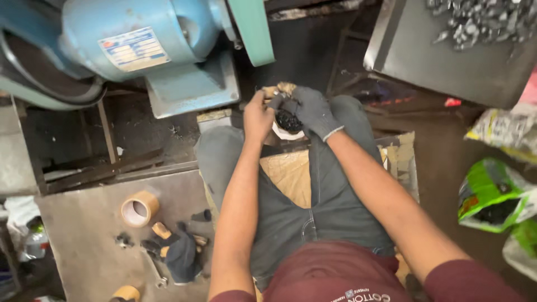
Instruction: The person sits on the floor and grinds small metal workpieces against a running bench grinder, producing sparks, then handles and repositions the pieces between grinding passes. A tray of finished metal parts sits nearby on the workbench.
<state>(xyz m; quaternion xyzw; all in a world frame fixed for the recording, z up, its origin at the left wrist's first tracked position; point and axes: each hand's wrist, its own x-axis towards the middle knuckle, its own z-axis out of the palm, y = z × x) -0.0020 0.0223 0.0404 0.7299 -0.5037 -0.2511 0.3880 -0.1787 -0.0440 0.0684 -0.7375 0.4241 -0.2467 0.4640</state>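
We sit on a flattened carton [291, 173] with our knees drawn up, and both our hands meet over them at the far middle of the scene. Our bare left hand [257, 117] is curled shut on the left edge of a small white cup [286, 133] filled with dark bits [288, 120], steadying it on the knee. Our right hand [313, 112], in a dark grey glove, is bent over the cup from the right, its fingers [279, 100] pinched together on a small dark piece just above the bits; what the piece is we cannot tell. Far left stands a blue motor [140, 39] on a pale blue base [190, 89], with a green guard [251, 28] beside it. Near left, on a grey board [84, 223], lie a roll of brown tape [140, 208], a spare dark glove [179, 254], a spanner [156, 274] and a second roll [126, 293] at the near edge. Far right, a metal tray [425, 56] carries a heap of shiny metal scraps [481, 19]. At the right edge sit green and white bags [492, 193]
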